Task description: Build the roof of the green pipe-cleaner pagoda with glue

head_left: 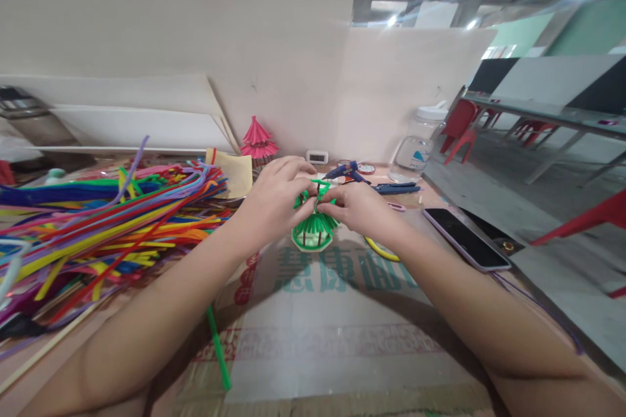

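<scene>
Near the middle of the work surface stands a small green pavilion model, with a ridged roof, brown posts and a round pale base; it looks made of pipe cleaners. My left hand curls around its upper left side, thumb and fingers closed on the top part. From the right, my right hand pinches the same upper part, its fingertips close to the left thumb. Exactly which piece sits between the fingertips is hidden.
Loose colourful pipe cleaners pile up at left. Behind are a pink pagoda model, a small digital timer, a blue glue gun and a clear plastic bottle. A phone lies at right. One green pipe cleaner lies in front.
</scene>
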Demonstrator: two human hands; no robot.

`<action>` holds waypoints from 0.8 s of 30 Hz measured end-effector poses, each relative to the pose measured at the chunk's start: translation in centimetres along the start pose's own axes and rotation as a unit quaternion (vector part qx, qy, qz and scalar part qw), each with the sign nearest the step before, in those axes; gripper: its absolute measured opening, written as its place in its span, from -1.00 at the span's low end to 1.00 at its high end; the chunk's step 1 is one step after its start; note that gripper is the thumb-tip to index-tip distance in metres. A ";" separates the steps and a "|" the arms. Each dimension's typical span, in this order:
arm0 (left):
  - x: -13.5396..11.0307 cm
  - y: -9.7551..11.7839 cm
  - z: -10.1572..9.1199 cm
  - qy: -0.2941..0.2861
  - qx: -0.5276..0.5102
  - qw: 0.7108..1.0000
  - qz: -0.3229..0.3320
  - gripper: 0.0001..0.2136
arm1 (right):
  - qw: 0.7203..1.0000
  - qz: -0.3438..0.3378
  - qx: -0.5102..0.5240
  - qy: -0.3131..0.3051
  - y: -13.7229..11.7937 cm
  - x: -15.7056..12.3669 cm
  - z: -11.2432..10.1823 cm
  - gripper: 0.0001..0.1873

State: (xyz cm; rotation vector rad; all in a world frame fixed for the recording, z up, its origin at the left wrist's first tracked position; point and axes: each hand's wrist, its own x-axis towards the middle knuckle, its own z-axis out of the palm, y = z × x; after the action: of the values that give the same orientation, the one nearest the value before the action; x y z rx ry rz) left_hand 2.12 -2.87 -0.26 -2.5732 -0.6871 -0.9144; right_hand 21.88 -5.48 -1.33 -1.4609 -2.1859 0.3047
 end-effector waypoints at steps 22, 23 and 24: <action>0.2 0.1 -0.3 -0.033 -0.024 0.999 -0.020 -0.89 | 1.000 -0.003 -0.001 0.005 0.1 0.0 0.3 -0.81; 0.2 0.2 -0.5 -0.038 -0.027 0.999 -0.023 -0.89 | 1.000 -0.004 -0.003 0.004 0.0 0.0 0.2 -0.81; 0.2 0.2 -0.7 -0.047 -0.033 0.998 -0.025 -0.89 | 1.000 -0.004 -0.005 0.004 -0.1 0.0 0.0 -0.81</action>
State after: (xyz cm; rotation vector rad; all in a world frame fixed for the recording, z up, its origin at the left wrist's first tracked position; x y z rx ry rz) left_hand 2.05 -3.30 0.35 -2.6824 -0.7633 -0.8494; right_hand 21.81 -5.54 -1.32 -1.4558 -2.1902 0.2851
